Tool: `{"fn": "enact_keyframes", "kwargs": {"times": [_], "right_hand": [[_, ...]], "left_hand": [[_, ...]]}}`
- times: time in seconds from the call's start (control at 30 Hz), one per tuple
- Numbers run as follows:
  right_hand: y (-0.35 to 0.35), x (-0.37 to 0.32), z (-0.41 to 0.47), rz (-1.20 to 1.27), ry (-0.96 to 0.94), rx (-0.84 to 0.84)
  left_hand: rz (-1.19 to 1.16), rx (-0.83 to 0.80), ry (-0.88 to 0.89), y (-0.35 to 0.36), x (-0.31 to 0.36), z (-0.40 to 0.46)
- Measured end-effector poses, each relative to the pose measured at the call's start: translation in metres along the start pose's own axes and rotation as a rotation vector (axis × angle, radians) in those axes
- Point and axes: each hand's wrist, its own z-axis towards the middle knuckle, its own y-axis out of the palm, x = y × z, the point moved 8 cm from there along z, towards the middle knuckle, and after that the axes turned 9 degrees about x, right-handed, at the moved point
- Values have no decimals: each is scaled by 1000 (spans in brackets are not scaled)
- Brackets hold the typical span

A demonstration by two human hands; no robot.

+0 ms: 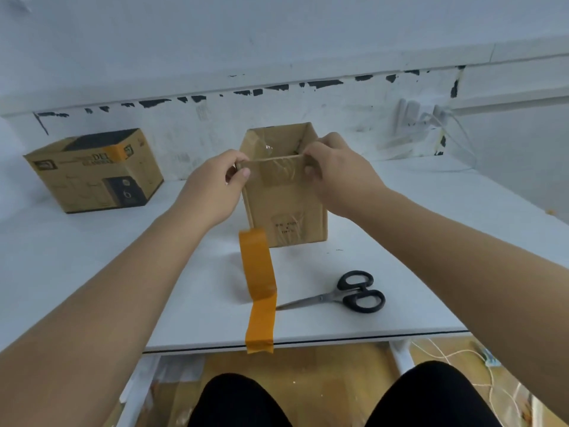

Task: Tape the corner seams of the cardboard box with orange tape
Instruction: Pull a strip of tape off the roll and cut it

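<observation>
A plain brown cardboard box [286, 211] stands upright and open-topped in the middle of the white table [92, 241]. My left hand [212, 186] pinches the near left corner of its top rim. My right hand [335, 174] pinches the near right corner of the same rim. A long strip of orange tape [258, 285] starts at the box's lower left front corner, lies flat toward me across the table and hangs over the front edge. No roll of tape is in view.
Black-handled scissors [348, 295] lie shut to the right of the strip. A second printed box [95, 174] with orange tape on its corner sits at the back left. Cables [443, 124] run along the back right wall. My knees show below the table edge.
</observation>
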Motion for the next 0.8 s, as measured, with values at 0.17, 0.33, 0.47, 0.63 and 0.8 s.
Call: {"fn": "enact_keyframes", "kwargs": {"times": [0.17,0.33,0.47,0.63,0.8], "right_hand": [[-4,-1,-1,-1,18,8],[-6,-5,-3,-26,19,-20],[-3,-5,-2,-50,21,-90],[-2,-9,-8,-67,24,-83],[-14,-39,-41,-26,-63,44]], "left_hand": [[-62,30,11,-1,-2,-2],[-219,-48,-100,-3,-1,-19],[-422,95,-238,-39,-4,-73],[-455,5,-227,-40,12,-165],[-215,-21,-198,-23,13,-168]]}}
